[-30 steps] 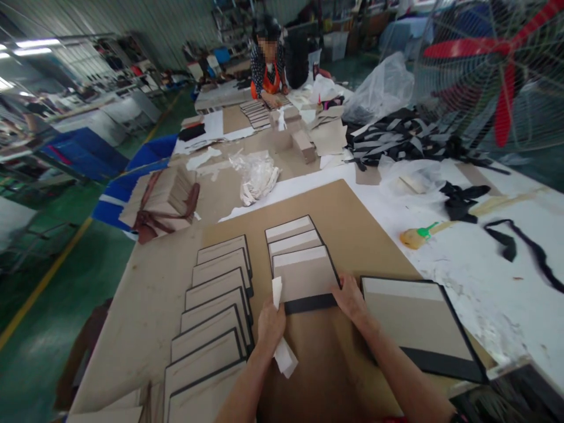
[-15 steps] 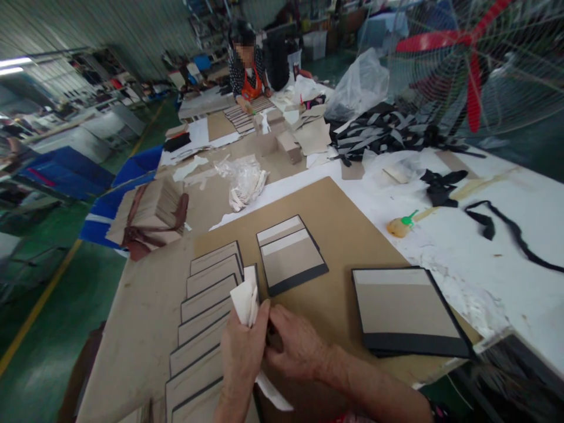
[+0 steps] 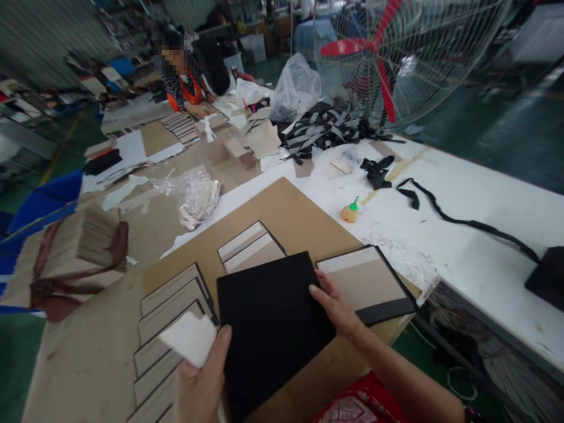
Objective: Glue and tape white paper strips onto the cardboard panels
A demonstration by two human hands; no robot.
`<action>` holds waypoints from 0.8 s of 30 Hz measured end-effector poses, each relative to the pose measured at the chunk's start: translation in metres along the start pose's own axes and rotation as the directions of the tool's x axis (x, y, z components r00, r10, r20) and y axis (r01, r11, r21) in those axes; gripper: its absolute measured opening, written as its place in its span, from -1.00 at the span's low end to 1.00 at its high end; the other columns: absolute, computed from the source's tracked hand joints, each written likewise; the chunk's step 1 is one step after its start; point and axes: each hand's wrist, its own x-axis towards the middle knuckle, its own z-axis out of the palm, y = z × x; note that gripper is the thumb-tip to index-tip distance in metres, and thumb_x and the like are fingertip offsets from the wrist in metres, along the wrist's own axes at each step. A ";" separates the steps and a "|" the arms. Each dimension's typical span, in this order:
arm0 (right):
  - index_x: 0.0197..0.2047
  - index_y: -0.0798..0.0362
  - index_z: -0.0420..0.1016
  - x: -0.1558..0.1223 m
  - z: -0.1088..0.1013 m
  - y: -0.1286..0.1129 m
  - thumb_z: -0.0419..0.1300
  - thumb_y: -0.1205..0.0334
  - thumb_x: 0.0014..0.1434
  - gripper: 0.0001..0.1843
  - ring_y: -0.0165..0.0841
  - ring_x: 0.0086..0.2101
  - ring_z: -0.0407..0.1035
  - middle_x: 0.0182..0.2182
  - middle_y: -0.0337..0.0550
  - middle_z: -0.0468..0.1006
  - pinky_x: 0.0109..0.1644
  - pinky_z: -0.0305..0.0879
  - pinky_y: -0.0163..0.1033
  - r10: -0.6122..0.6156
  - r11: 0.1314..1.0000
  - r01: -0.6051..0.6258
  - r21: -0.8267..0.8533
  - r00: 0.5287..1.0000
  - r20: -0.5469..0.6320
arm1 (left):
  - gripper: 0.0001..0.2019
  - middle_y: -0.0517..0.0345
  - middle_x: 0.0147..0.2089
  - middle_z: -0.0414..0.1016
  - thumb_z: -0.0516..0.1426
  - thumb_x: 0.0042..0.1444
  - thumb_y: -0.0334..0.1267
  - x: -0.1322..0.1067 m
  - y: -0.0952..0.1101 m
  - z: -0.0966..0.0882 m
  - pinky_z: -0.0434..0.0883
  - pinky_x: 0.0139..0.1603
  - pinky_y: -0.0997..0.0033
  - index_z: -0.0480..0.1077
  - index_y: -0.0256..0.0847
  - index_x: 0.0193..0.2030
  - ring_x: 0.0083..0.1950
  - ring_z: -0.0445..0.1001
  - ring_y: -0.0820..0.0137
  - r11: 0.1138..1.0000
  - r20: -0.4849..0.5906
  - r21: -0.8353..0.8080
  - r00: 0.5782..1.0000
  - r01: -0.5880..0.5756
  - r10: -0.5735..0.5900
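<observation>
A black square panel (image 3: 271,326) is held up in front of me over the brown board (image 3: 286,211). My left hand (image 3: 202,382) grips its left edge with the thumb on top and also clutches a white folded cloth (image 3: 187,338). My right hand (image 3: 337,305) holds the panel's right edge, fingers on its face. Just right of it lies a stack of black-edged beige panels (image 3: 368,282). Two more beige panels (image 3: 249,247) lie beyond, and a row of several overlapping panels (image 3: 170,317) runs down the left.
A small glue bottle with a green cap (image 3: 350,211) stands on the white tabletop (image 3: 462,235). Black straps (image 3: 326,126), plastic bags (image 3: 295,88) and a big red-bladed fan (image 3: 396,53) stand behind. Another person (image 3: 180,76) works at the far end. A tied card bundle (image 3: 88,241) sits left.
The camera has swung right. My hands have picked up a panel and turned it black side up; one second ago they pressed a beige panel flat on the board.
</observation>
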 end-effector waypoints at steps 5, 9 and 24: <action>0.09 -0.03 0.41 -0.010 -0.108 -0.010 0.27 -0.14 0.07 -0.42 -0.13 -0.04 0.50 -0.06 -0.08 0.63 0.09 0.39 -0.02 0.010 0.948 -0.121 -0.293 0.936 -0.352 | -0.65 0.11 -0.50 0.51 0.19 0.09 0.02 -0.006 0.004 0.116 0.33 -0.43 0.39 0.50 -0.29 -0.38 -0.38 0.52 0.25 0.997 0.417 0.071 0.908 0.009 -0.038; 0.13 0.02 0.46 -0.013 -0.179 -0.009 0.17 -0.17 0.09 -0.36 -0.10 -0.07 0.50 -0.10 -0.03 0.63 0.09 0.36 0.03 -0.154 0.699 -0.276 -0.660 0.843 -0.516 | -0.78 0.04 -0.40 0.59 0.18 0.13 -0.16 -0.019 0.003 0.183 0.31 -0.39 0.44 0.53 -0.30 -0.33 -0.32 0.56 0.28 0.979 0.523 0.161 0.852 -0.123 0.021; 0.15 0.09 0.41 0.076 -0.030 0.025 0.10 0.15 0.20 -0.54 -0.18 0.10 0.36 0.09 0.07 0.48 0.20 0.28 -0.09 -0.090 0.498 0.095 -0.862 0.994 0.058 | -0.60 -0.35 0.25 0.37 -0.03 0.29 -0.33 0.073 -0.059 0.097 0.38 0.11 0.26 0.32 -0.43 0.21 0.19 0.47 0.08 0.883 0.082 0.461 0.995 -0.088 0.056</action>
